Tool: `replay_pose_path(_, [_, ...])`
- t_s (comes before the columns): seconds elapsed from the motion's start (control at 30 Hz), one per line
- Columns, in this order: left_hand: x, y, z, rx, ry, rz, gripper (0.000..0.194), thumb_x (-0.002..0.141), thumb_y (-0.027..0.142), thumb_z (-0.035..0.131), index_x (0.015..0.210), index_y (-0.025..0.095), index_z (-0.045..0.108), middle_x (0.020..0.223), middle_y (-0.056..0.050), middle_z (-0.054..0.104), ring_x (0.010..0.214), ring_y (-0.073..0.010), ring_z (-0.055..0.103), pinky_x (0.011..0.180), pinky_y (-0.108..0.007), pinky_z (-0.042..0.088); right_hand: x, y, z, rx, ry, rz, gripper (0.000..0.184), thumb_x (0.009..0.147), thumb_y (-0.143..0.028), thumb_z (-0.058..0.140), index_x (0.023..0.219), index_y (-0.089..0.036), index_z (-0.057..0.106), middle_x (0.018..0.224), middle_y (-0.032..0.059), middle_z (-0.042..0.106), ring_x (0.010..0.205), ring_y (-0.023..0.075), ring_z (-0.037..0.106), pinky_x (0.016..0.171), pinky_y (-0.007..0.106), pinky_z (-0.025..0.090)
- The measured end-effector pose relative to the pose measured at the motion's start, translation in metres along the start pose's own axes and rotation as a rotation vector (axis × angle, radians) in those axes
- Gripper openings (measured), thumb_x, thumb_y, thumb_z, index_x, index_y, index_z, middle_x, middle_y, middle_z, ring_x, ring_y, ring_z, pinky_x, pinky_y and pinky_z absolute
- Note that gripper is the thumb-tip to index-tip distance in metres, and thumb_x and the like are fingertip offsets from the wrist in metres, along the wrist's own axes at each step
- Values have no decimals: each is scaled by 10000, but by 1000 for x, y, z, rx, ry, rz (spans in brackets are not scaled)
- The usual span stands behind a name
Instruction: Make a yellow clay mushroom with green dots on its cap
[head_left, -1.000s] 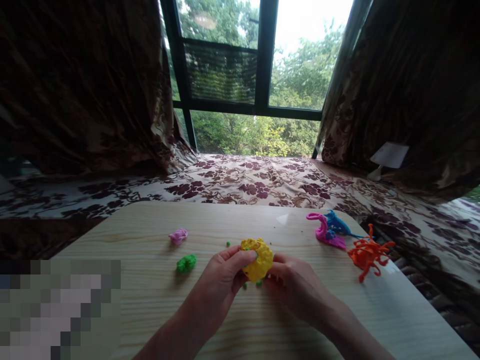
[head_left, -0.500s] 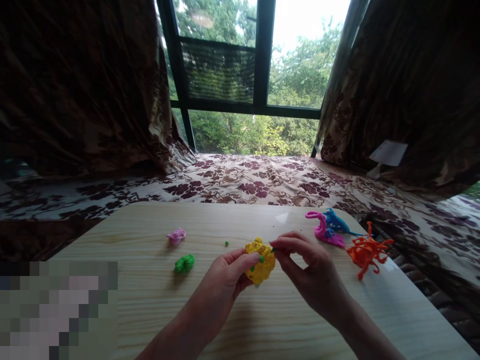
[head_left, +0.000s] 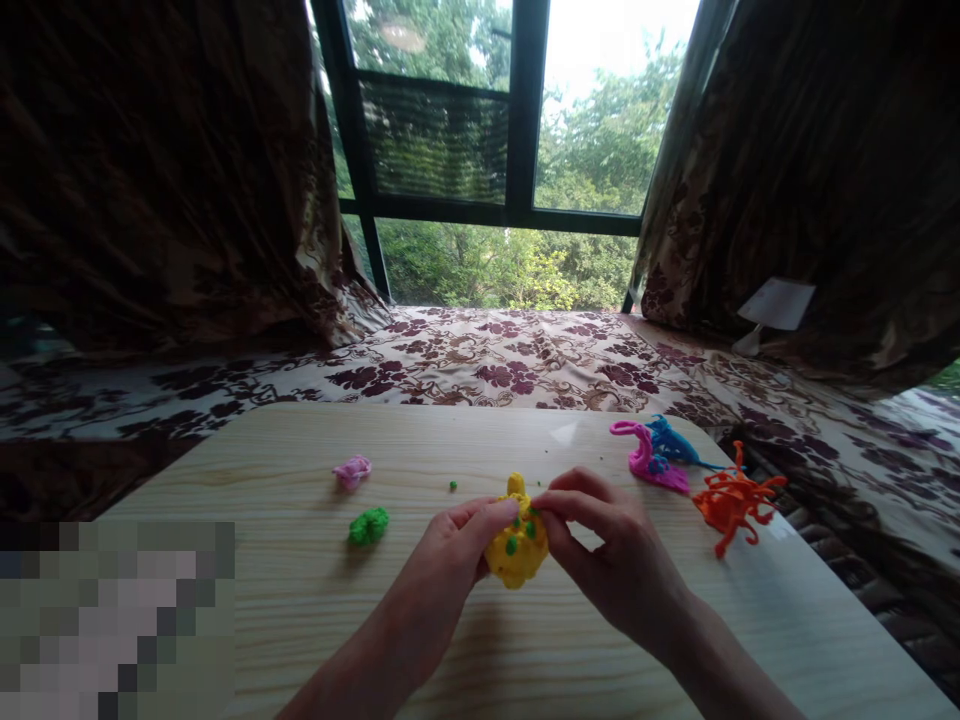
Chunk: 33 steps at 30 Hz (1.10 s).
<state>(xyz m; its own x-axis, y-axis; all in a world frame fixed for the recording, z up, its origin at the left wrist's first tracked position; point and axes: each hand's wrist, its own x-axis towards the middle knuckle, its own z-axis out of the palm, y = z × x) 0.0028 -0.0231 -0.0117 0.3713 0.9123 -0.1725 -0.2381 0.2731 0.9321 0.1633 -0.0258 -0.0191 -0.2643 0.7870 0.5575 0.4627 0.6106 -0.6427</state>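
My left hand (head_left: pixel 459 540) grips a lumpy yellow clay figure (head_left: pixel 517 565) between its thumb and fingers, above the table. The figure has a rounded body with a knob at the top, and small green clay dots (head_left: pixel 511 546) sit on its face. Thumb and forefinger of my right hand (head_left: pixel 611 535) are pinched together at the figure's upper right edge, on a small piece of green clay (head_left: pixel 533 512) that they partly cover. A tiny green ball (head_left: pixel 453 485) lies on the table beyond my left hand.
On the pale wooden table (head_left: pixel 300 620), a pink clay lump (head_left: pixel 352 471) and a green clay lump (head_left: pixel 368 526) lie to the left. Magenta (head_left: pixel 646 460), blue (head_left: pixel 675 446) and orange (head_left: pixel 735 505) clay figures stand at the right edge. Behind are a flowered cloth and a window.
My left hand has turned the yellow figure so its knob points away from me, showing more green dots. The right hand has brought the green piece against the figure.
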Motion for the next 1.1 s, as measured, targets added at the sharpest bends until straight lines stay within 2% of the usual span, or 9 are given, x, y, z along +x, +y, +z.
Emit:
replay_pose_path(0.27, [0, -3, -4, 45, -2, -6, 254, 769, 347, 527, 880, 178, 680, 814, -54, 647, 786, -172, 543, 705, -244, 415, 1, 0, 0, 112, -9, 115, 77, 774, -108, 541, 790, -170, 584, 767, 10, 541, 668, 108, 517, 608, 234, 441])
replay_pose_path(0.4, [0, -3, -3, 27, -29, -22, 281, 760, 348, 549, 923, 152, 669, 803, -60, 643, 758, -162, 540, 699, -250, 403, 1, 0, 2, 188, -28, 189, 30, 776, -161, 567, 748, -161, 553, 740, 1, 528, 637, 102, 508, 575, 228, 430])
replay_pose_path(0.57, [1, -5, -6, -48, -90, -63, 303, 766, 327, 557, 984, 136, 644, 822, -69, 638, 748, -146, 534, 668, -243, 392, 1, -2, 4, 306, -67, 237, 88, 810, -215, 540, 769, -147, 578, 750, 11, 537, 649, 105, 519, 578, 225, 427])
replay_pose_path(0.7, [2, -5, -7, -85, -84, -67, 287, 773, 304, 553, 979, 127, 644, 823, -78, 643, 762, -142, 533, 679, -244, 391, 1, -5, 1, 327, -80, 239, 151, 850, -224, 484, 805, -154, 610, 797, 24, 554, 711, 115, 521, 608, 226, 418])
replay_pose_path(0.87, [3, -8, -8, -74, -9, -48, 231, 741, 276, 595, 903, 128, 666, 764, -56, 639, 694, -118, 528, 639, -223, 395, 2, -5, 1, 289, -50, 252, 179, 875, -236, 442, 853, -179, 610, 789, 7, 556, 712, 104, 514, 628, 216, 409])
replay_pose_path(1.0, [6, -4, -11, -147, 120, 9, 178, 723, 276, 612, 823, 139, 666, 740, -32, 631, 689, -112, 538, 657, -220, 420, 2, -1, 1, 194, -13, 273, 160, 875, -229, 432, 885, -203, 590, 795, -7, 562, 706, 99, 518, 638, 207, 407])
replay_pose_path(1.1, [7, 1, -14, -261, 219, 41, 150, 709, 280, 628, 776, 149, 654, 782, -19, 635, 707, -101, 552, 648, -199, 439, -2, 4, 4, 56, -87, 266, 130, 849, -204, 460, 847, -206, 589, 751, -15, 556, 650, 95, 507, 589, 200, 387])
